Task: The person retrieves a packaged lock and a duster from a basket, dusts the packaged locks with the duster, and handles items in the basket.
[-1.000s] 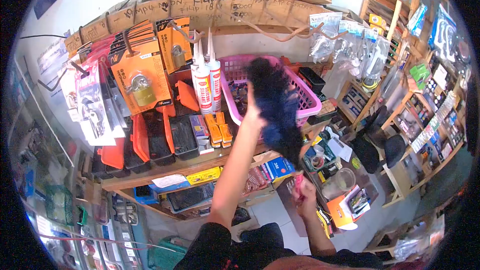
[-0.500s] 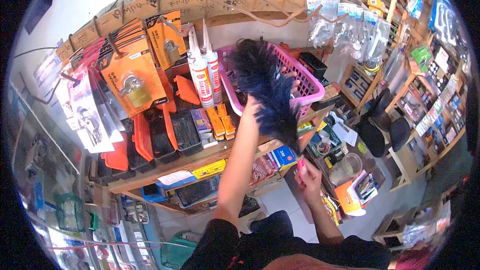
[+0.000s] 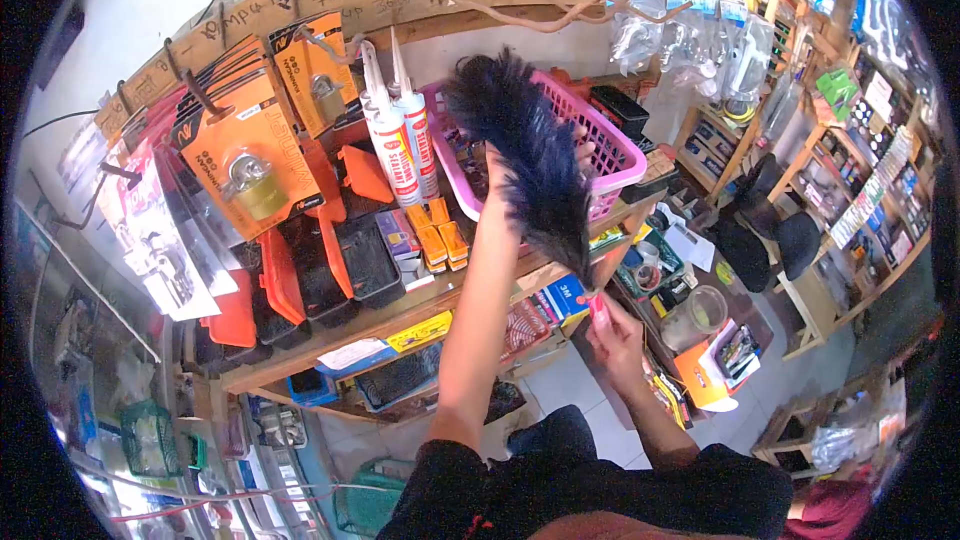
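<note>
A dark blue-black feather duster [image 3: 535,160] slants across the front of a pink plastic basket [image 3: 615,155], its bushy end at the upper left. My right hand [image 3: 614,333] is closed round its pink handle at the lower right. Behind and under the feathers is my left hand [image 3: 500,175], mostly hidden; some fingertips show at the feathers' right edge, and whether it grips them is unclear. Small items lie inside the basket, partly covered by the duster. Two sealant tubes [image 3: 397,145] stand left of the basket, with small orange boxes [image 3: 436,237] in front of them.
Padlocks on orange cards [image 3: 250,175] hang from hooks at the left. Black trays with orange lids [image 3: 280,275] sit below them. Packaged fittings [image 3: 690,50] hang at the upper right. A lower table holds a clear container [image 3: 693,318]. Part of a red garment shows at the lower right.
The duster has shifted slightly left, with its handle still in my right hand. The view has tilted and moved, so the hanging cards sit lower left. More red garment shows at lower right.
</note>
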`<state>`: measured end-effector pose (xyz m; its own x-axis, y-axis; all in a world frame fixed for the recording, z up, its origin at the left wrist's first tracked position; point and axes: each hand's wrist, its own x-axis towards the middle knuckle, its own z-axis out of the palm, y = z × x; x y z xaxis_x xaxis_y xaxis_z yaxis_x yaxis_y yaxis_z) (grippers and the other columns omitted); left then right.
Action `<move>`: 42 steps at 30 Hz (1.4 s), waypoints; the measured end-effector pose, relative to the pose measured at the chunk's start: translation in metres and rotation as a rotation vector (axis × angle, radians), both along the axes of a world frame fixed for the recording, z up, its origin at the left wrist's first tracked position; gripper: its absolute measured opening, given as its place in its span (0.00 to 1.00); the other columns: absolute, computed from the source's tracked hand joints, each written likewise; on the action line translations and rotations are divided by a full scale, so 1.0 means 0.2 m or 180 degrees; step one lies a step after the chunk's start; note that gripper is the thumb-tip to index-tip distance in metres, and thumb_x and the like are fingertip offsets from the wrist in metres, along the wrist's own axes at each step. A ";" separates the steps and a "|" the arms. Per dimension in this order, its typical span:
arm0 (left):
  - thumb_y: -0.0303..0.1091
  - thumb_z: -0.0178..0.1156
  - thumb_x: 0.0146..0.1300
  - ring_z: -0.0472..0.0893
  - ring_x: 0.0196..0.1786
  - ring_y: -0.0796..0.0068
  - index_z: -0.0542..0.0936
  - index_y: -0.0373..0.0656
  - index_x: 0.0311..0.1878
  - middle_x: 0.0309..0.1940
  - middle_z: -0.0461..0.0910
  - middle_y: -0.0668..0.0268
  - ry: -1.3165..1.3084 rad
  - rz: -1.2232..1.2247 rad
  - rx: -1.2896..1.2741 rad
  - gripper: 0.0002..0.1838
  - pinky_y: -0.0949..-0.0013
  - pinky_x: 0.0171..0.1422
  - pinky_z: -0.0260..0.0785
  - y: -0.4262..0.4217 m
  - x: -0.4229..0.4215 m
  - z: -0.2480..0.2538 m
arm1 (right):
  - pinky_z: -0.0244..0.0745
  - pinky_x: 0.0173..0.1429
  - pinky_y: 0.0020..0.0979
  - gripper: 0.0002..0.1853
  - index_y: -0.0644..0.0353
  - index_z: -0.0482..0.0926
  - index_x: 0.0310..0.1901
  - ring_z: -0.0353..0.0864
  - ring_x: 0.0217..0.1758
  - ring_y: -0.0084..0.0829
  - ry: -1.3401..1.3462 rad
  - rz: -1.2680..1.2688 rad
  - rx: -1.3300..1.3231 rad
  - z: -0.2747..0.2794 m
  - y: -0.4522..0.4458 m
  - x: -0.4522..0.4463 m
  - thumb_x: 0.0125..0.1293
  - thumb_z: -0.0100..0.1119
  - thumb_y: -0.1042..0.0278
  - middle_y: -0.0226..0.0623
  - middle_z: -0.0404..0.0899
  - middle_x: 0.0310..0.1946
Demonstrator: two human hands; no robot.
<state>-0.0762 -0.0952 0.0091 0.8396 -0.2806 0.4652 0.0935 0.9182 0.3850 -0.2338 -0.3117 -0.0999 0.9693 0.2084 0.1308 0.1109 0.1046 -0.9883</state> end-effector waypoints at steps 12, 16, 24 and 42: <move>0.80 0.33 0.61 0.79 0.55 0.53 0.74 0.41 0.61 0.53 0.80 0.53 0.0908 0.0361 0.0267 0.50 0.48 0.64 0.69 -0.03 -0.07 0.13 | 0.45 0.19 0.17 0.24 0.61 0.73 0.63 0.56 0.19 0.10 -0.0232 -0.0159 0.0163 0.00 0.01 0.09 0.74 0.52 0.52 0.19 0.64 0.21; 0.81 0.35 0.60 0.77 0.58 0.51 0.73 0.40 0.62 0.56 0.79 0.53 0.0476 0.0352 0.0361 0.51 0.45 0.65 0.67 0.00 -0.03 0.08 | 0.46 0.20 0.17 0.24 0.62 0.73 0.63 0.57 0.18 0.10 -0.0123 -0.0073 0.0246 -0.02 -0.01 0.10 0.74 0.52 0.54 0.18 0.65 0.21; 0.80 0.35 0.61 0.73 0.63 0.48 0.70 0.40 0.66 0.60 0.76 0.51 0.0408 0.0215 0.0324 0.51 0.42 0.73 0.56 0.00 0.00 0.04 | 0.45 0.19 0.17 0.22 0.64 0.75 0.60 0.55 0.16 0.10 0.0010 -0.0316 0.0422 -0.13 0.04 0.09 0.75 0.52 0.55 0.18 0.67 0.21; 0.76 0.35 0.65 0.74 0.63 0.54 0.70 0.43 0.68 0.63 0.75 0.56 0.1006 0.0848 0.0698 0.47 0.48 0.73 0.59 -0.05 -0.11 0.17 | 0.71 0.58 0.27 0.23 0.71 0.73 0.61 0.75 0.50 0.22 -0.0261 -0.0190 -0.0097 -0.33 -0.01 0.13 0.71 0.58 0.64 0.36 0.79 0.50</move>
